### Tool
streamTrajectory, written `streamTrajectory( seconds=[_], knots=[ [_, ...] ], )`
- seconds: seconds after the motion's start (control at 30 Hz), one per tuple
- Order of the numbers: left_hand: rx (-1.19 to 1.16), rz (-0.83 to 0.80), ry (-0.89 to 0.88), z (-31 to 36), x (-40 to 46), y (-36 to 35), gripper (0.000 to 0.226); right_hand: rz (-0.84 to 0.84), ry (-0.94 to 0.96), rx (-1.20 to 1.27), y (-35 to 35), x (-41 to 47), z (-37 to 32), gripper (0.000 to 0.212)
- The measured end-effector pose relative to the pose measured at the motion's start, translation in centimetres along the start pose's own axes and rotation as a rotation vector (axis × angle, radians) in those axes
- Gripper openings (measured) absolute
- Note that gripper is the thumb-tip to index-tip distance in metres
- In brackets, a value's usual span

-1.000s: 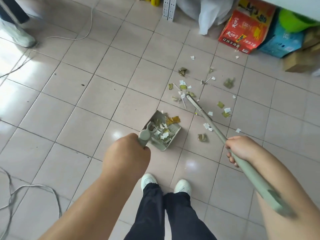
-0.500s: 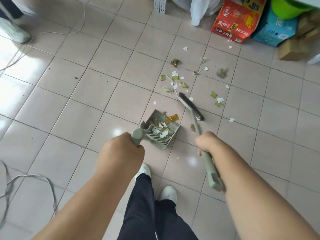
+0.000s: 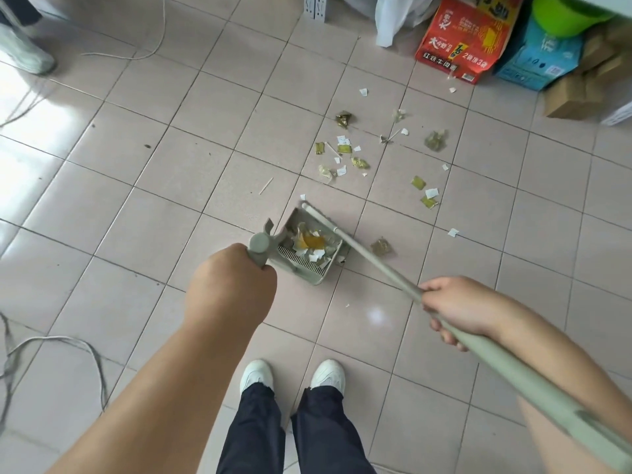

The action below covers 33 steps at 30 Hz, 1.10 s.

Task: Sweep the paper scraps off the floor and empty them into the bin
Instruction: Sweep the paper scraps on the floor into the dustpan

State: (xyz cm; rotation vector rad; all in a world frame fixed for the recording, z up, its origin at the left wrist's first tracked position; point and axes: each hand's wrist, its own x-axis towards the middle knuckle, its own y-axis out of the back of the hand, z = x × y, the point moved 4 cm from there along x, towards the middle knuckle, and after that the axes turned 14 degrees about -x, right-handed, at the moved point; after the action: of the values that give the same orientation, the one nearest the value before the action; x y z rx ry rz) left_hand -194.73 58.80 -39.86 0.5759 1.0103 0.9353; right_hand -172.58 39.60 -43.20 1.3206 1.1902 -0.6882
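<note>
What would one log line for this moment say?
left hand: grips dustpan | right hand: grips broom | scraps: many still on floor

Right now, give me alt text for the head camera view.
A person's left hand holds a dustpan of paper scraps on a tiled floor while the right hand holds a broom against it. More scraps lie beyond.

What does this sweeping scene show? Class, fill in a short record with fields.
left hand: grips the dustpan handle
right hand: grips the broom handle
dustpan: on the floor, holding scraps
broom: head at the dustpan mouth
loose scraps: scattered on the tiles beyond the dustpan
red box: on the floor behind the scraps
bin: not in view
</note>
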Motion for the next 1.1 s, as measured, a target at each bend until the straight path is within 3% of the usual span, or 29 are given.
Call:
streamTrajectory(
  seconds=[0.23, 0.43, 0.57, 0.7, 0.8, 0.97, 1.1],
  knots=[
    [0.030, 0.032, 0.056, -4.1, 0.2, 3.0, 0.014, 0.200, 0.036, -0.011, 0.2, 5.6, -6.1, 0.011],
    [0.037, 0.029, 0.105, -7.0, 0.9, 4.5, 0.012, 0.120, 0.013, -0.173, -5.2, 10.2, -12.9, 0.033],
    [0.011, 0.020, 0.100, -7.3, 1.4, 4.9, 0.011, 0.058, 0.038, -0.378, -9.2, 7.7, -12.8, 0.032],
    [-0.013, 0.006, 0.086, -7.4, 1.6, 5.1, 0.010, 0.013, 0.028, -0.268, -9.2, 4.0, -10.1, 0.021],
    [-0.024, -0.009, 0.077, -7.5, 1.6, 5.0, 0.011, 0.081, 0.011, -0.167, -8.0, 2.0, -9.0, 0.011],
    [-0.050, -0.016, 0.078, -7.5, 1.4, 5.1, 0.009, 0.220, 0.054, -0.190, -7.6, 3.3, -11.3, 0.020],
    [-0.055, -0.019, 0.077, -7.7, 1.4, 5.1, 0.009, 0.210, 0.052, -0.295, -8.9, 6.5, -14.8, 0.027]
  ],
)
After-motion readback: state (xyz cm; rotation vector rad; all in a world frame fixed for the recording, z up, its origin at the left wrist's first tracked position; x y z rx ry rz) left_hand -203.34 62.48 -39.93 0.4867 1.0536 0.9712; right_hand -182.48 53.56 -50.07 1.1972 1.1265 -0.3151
